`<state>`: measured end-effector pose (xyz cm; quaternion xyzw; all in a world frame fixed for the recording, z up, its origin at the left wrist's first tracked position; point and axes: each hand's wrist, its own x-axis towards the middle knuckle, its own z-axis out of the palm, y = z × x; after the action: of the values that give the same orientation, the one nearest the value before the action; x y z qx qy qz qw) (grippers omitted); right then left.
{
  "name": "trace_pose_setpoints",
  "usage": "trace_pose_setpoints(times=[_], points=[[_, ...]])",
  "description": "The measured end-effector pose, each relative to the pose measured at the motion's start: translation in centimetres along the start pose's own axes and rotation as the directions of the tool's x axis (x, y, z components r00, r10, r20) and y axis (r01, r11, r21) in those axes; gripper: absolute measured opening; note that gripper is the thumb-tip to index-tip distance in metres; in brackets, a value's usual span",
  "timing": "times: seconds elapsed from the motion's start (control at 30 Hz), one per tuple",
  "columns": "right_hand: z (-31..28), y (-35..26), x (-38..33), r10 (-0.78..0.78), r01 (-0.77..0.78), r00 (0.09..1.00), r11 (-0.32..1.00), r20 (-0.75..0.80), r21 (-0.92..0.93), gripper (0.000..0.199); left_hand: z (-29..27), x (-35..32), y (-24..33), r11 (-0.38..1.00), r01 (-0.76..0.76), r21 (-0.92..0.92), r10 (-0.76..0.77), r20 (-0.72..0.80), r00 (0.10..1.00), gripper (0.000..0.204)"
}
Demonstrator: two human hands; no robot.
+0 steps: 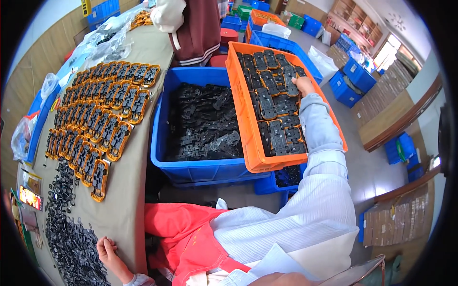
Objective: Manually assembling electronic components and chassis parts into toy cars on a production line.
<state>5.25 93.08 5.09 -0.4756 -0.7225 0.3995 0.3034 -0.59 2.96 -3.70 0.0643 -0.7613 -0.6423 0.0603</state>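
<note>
Blk part (289,77) in orange crate (279,164) touches R grip (305,86) from L.

Lit phone (30,198), co-worker (168,18) in maroon jacket (199,33), red stool (229,35), white sack (322,62), stacked brown cardboard (396,220)

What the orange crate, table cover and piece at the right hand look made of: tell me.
Orange crate: likely moulded plastic, slightly glossy; smooth, evenly coloured walls.
Table cover: perhaps cloth or vinyl; dull beige, weave unclear.
Piece at the right hand: probably hard plastic, mostly matt; crisp shapes.
</note>
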Motion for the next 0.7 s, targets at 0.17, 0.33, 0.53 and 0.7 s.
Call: trace_pose_setpoints(times=[0.17,0.33,0.53,0.7], points=[[3.8,1.0,4.1,-0.076,0.079,0.997,0.889,0.024,-0.452,0.039,0.1,-0.3,0.3,0.999,0.028,0.036,-0.027,-0.025,0.999,0.012],[2.5,2.7,5.5,-0.244,0.251,0.96,0.515,0.141,-0.82,0.042,0.7,1.0,-0.1,1.0,0.008,0.024,-0.008,0.015,1.0,0.012],[7.8,-7.4,-3.9,-0.489,0.342,0.872,0.56,0.033,-0.754,0.039,-1.5,-1.5,-0.1,0.998,0.013,0.053,-0.008,-0.083,0.997,0.012],[11.9,-21.8,-12.1,-0.712,0.851,0.525,0.459,0.466,-0.257,0.029,1.0,-0.9,0.9,0.993,-0.061,0.097,0.071,-0.105,0.992,0.011]])
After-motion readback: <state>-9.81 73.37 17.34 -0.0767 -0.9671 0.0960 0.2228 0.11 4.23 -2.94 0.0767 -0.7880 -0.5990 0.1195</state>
